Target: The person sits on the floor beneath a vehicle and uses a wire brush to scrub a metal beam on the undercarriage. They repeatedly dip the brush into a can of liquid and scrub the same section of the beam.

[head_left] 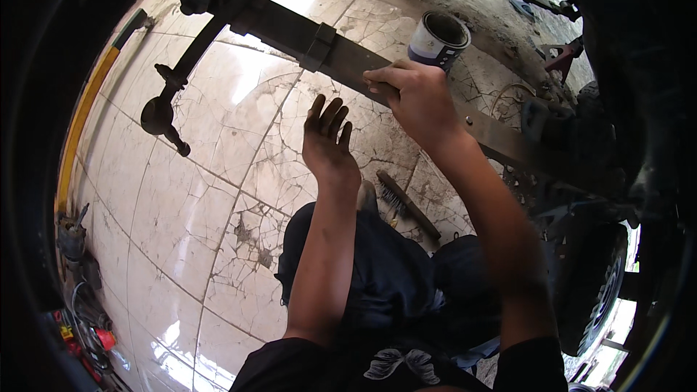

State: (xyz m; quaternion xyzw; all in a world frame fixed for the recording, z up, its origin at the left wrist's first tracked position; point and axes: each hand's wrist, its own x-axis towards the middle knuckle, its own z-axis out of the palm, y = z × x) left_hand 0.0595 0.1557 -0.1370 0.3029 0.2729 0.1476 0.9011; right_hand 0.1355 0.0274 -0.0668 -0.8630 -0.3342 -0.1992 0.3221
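Observation:
A long flat dark metal bar (348, 65), which looks like a leaf spring, runs slantwise across the view with a clamp band (317, 46) around it. My right hand (421, 101) is over this bar, thumb and fingers pinched together at its surface. Whatever they may hold is hidden or too small to name. My left hand (330, 138) is raised just below the bar, palm up, fingers spread and darkened with grime, holding nothing. A wire brush (409, 205) with a wooden handle lies on the floor by my knees.
Beyond the bar stands an open paint can (441, 35). A dark rod with a ball-shaped joint (156, 115) hangs at left. Along the left side lies a yellow bar (88, 105). A tyre (606, 290) is at the right, and cracked tiles (185, 210) cover the floor.

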